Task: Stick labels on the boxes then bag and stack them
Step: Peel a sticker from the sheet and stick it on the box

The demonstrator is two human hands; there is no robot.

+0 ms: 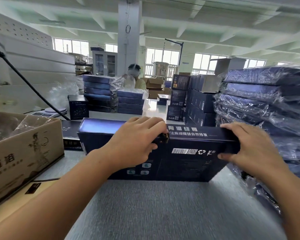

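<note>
A flat dark blue box (180, 163) stands on its long edge on the grey table (163, 213), its printed back with a barcode facing me. My left hand (135, 142) lies over the top edge near the middle, fingers curled round the edge, thumb pressing a small dark label (163, 138) there. My right hand (249, 148) grips the box's right end, fingers over the top and thumb on the near face. A tall stack of bagged blue boxes (267, 104) rises at the right.
A brown carton (24, 156) holding plastic bags sits at the left. More blue boxes (100, 94) are stacked across the table, unbagged ones (197, 101) behind the held box. A scale (54, 110) stands at the back left. A person (137, 78) works beyond.
</note>
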